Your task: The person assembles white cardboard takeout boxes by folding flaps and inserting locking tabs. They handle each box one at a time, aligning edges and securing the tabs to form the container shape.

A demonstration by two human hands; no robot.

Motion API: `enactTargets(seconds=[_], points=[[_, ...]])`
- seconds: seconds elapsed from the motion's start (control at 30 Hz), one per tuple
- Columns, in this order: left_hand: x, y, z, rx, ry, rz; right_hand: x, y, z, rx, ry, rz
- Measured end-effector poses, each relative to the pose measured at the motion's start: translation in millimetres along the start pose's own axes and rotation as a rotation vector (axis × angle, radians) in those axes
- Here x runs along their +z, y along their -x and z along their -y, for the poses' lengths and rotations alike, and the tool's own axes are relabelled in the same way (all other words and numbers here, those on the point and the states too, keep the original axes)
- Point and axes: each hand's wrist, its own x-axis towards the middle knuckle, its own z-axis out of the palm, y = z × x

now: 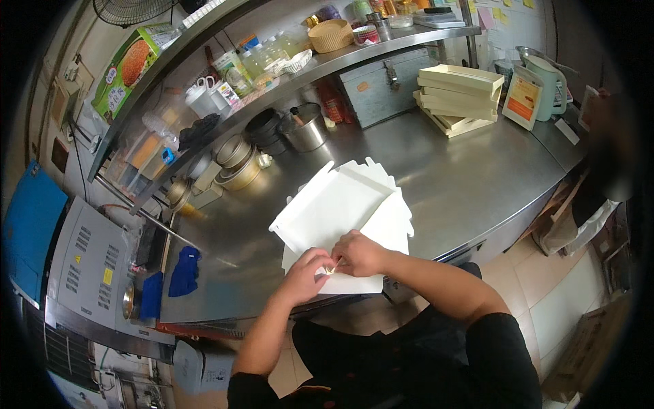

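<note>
A white cardboard box point(334, 208), partly folded with its far and left walls raised, lies before me at the counter's near edge. Beneath it are several flat white cardboard sheets point(394, 237) with notched edges. My left hand point(304, 276) is closed on the box's near edge, its fingertips pinching a small folded flap. Close beside it, my right hand point(360, 254) is also closed, with bent fingers gripping the same near edge. The two hands almost touch. My fingers partly hide the flap between them.
Folded cream box trays point(460, 95) are stacked at the back right, beside a metal case point(385, 85). Pots point(304, 128) and round pans point(237, 163) stand below a loaded shelf point(320, 65). A blue cloth point(184, 271) lies left; a co-worker's arm point(610, 157) shows far right.
</note>
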Motion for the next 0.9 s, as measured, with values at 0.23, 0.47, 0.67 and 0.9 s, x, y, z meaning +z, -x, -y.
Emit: enactTargets(seconds=[0.23, 0.47, 0.67, 0.9], points=[[-27.3, -57.2, 3.3, -0.211, 0.101, 0.448, -6.2, 5.9, -0.2, 0.112, -0.144, 0.020], [-20.6, -39.0, 27.2, 0.061, 0.091, 0.235, -14.5, 3.9, 9.9, 0.096, -0.201, 0.000], [-7.8, -20.2, 32.0, 0.337, -0.250, -0.102, -16.8, 6.1, 12.7, 0.114, -0.169, 0.016], [13.1, -11.4, 64.0, 0.245, 0.041, -0.074, -13.9, 5.6, 15.4, 0.109, -0.122, 0.000]])
